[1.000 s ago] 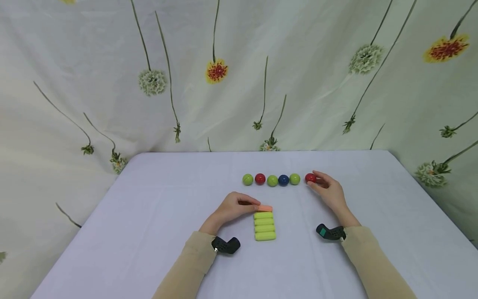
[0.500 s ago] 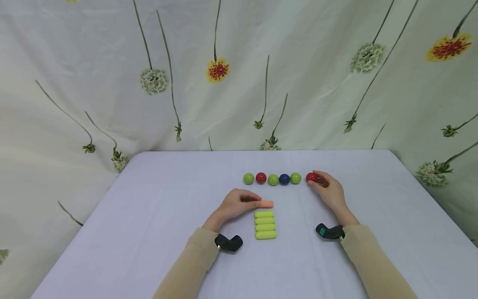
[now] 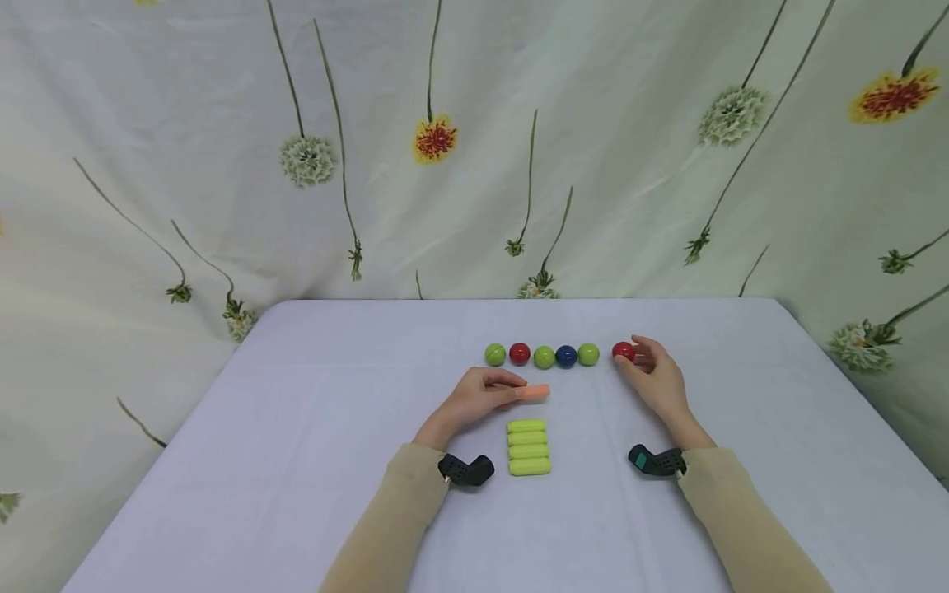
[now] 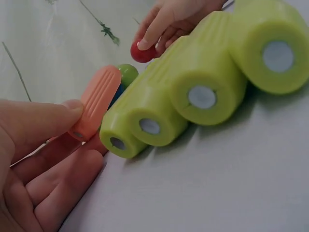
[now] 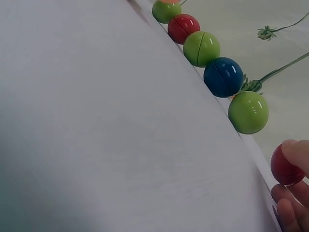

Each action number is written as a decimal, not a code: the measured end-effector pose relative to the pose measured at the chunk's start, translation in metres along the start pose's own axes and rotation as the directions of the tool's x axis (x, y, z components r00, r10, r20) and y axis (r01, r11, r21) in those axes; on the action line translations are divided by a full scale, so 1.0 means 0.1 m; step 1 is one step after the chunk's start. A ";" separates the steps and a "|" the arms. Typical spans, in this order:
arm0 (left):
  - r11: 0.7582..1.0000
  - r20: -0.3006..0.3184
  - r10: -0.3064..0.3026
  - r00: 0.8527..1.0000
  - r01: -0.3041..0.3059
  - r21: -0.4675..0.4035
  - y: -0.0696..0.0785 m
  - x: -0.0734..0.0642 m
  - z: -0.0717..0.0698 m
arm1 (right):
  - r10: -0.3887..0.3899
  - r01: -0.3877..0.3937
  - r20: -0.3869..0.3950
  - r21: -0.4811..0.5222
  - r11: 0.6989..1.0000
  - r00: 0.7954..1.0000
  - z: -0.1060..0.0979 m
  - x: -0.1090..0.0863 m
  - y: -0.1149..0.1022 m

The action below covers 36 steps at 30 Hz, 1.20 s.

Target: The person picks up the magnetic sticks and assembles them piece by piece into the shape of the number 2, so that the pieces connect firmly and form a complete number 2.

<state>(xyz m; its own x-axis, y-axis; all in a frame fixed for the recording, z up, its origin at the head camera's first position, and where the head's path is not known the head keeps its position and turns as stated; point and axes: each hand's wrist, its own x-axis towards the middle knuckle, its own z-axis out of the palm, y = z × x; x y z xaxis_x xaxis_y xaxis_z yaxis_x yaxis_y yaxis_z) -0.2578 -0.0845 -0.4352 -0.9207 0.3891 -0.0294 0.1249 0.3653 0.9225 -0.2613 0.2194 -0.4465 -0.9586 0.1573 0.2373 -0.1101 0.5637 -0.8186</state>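
Note:
My left hand (image 3: 474, 397) pinches an orange ribbed magnetic stick (image 3: 535, 392) near one end, thumb on its near side. In the left wrist view a silver disc shows in the end of the orange stick (image 4: 98, 99). Below that hand lie several yellow-green magnetic sticks (image 3: 528, 451), side by side in a stack-like row. My right hand (image 3: 658, 383) holds a glossy red ball (image 3: 623, 352) between thumb and fingers, at the right end of the ball row. The right wrist view has the thumb pressed on this red ball (image 5: 284, 166).
Left of the held ball, several balls stand in a line: a green ball (image 3: 589, 354), a blue ball (image 3: 567, 356), another red ball (image 3: 520, 354) and more green ones. A white cloth covers the table (image 3: 296, 461). Behind it hangs a flowered curtain (image 3: 630, 165).
My left hand has drawn the orange stick away from the yellow-green row, toward the balls and slightly right. The right hand's red ball has shifted a little to the right.

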 end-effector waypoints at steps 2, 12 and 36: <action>0.999 0.002 -0.018 1.000 0.018 -0.041 0.00 0.00 0.00 | 0.020 -0.020 -0.004 0.031 0.999 1.000 0.00 0.00 -0.02; 0.958 -0.022 -0.071 0.997 0.062 -0.281 -0.02 0.01 -0.01 | 0.097 -0.101 0.026 0.223 0.970 0.995 -0.01 -0.07 -0.12; 0.948 -0.115 -0.052 0.992 0.012 -0.318 0.00 -0.03 0.01 | 0.050 -0.200 0.358 0.394 0.897 0.932 0.01 -0.13 -0.26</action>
<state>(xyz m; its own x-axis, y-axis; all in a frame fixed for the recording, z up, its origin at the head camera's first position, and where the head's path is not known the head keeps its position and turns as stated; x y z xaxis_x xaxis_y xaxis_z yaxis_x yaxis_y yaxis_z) -0.2552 -0.0848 -0.4359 -0.9624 0.2696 -0.0324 -0.0105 0.0823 0.9966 -0.2456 0.2024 -0.4290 -0.9932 -0.1158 -0.0073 -0.0108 0.1544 -0.9880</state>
